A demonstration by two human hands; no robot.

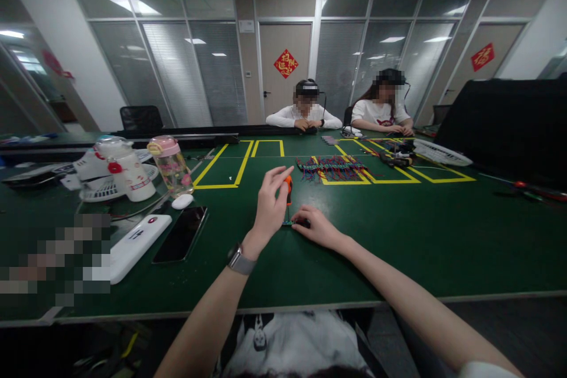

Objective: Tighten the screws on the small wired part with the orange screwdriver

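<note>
An upright screwdriver (289, 194) with an orange and black handle stands in front of me, its shaft pointing down. My left hand (271, 201) has the handle between the thumb and the long, fairly straight fingers. Under the tip lies a small green circuit board (287, 224) on the table. With closed fingertips my right hand (316, 227) grips the board's right side. A small dark part (303, 222) shows by those fingers; I cannot make out what it is.
Beyond my hands lies a row of boards with red and blue wires (334, 169). Yellow tape (217, 186) marks the green table. A phone (181, 235), a white power bank (139, 248) and bottles (170, 165) stand left. Two people (305, 112) sit opposite; a black screen (509, 130) is right.
</note>
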